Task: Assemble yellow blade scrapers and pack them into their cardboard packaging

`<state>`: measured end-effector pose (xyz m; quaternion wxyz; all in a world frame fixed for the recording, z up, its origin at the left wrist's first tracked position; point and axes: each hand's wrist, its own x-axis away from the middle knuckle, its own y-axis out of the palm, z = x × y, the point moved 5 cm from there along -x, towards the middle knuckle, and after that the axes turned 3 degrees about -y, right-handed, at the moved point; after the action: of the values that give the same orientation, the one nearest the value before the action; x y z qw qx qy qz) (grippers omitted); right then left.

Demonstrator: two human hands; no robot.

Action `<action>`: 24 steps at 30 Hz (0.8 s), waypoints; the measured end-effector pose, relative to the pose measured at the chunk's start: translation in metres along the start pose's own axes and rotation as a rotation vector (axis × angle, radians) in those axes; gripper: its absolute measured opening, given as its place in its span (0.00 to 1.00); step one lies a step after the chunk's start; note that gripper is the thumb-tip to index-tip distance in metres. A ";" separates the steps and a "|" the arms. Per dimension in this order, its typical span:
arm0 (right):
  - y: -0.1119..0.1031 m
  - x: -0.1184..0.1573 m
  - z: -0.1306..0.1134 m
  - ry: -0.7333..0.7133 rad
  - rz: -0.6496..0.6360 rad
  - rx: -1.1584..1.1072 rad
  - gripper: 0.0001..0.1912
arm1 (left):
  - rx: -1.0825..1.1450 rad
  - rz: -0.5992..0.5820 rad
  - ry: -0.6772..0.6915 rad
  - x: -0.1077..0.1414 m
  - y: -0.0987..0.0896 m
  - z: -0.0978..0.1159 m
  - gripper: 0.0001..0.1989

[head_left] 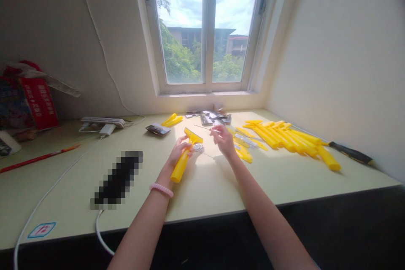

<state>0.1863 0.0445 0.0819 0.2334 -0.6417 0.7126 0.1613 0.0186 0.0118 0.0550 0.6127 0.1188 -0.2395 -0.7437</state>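
Red stick is lying far left on the tabletop, power strip sitting behind it by the wall. Pixelated dark object is lying nearer the front edge, white cable running from its near end over that edge. Dark flat packet is resting farther back, touching or just beside two yellow handles. Left hand is gripping the yellow scraper, head up and away, handle end pointing back toward the person, above the tabletop. Small metal parts are sitting in a pile just right of it. Right hand is pinching a thin rod-like tool, tip pointing left, near the scraper head. Room is opening between the forearms, and again right of the right forearm up to the front edge. Packet pile is lying toward the window; flat yellow pieces, then a yellow handle row, are following rightward. Black-and-yellow handled tool is lying near the right wall.
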 end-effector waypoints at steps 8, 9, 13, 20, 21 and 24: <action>-0.010 0.006 -0.024 -0.196 0.139 0.077 0.13 | -0.008 0.029 0.028 -0.001 -0.003 -0.001 0.29; -0.008 0.007 -0.025 -0.201 0.121 0.072 0.12 | -0.028 0.029 0.024 -0.001 -0.003 -0.001 0.30; -0.004 0.008 -0.024 -0.190 0.092 0.057 0.11 | -0.079 0.043 0.004 0.001 -0.001 -0.002 0.30; -0.003 0.008 -0.024 -0.220 0.069 0.077 0.10 | -0.091 -0.001 0.001 0.002 0.001 -0.002 0.27; -0.003 0.008 -0.024 -0.218 0.070 0.077 0.10 | -0.091 0.000 0.002 0.002 0.001 -0.002 0.27; -0.003 0.007 -0.023 -0.216 0.073 0.078 0.10 | -0.097 0.006 0.005 0.003 0.001 -0.001 0.27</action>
<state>0.1864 0.0261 0.0975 0.3276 -0.5847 0.7119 0.2100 0.0193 0.0088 0.0546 0.6205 0.0903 -0.2018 -0.7524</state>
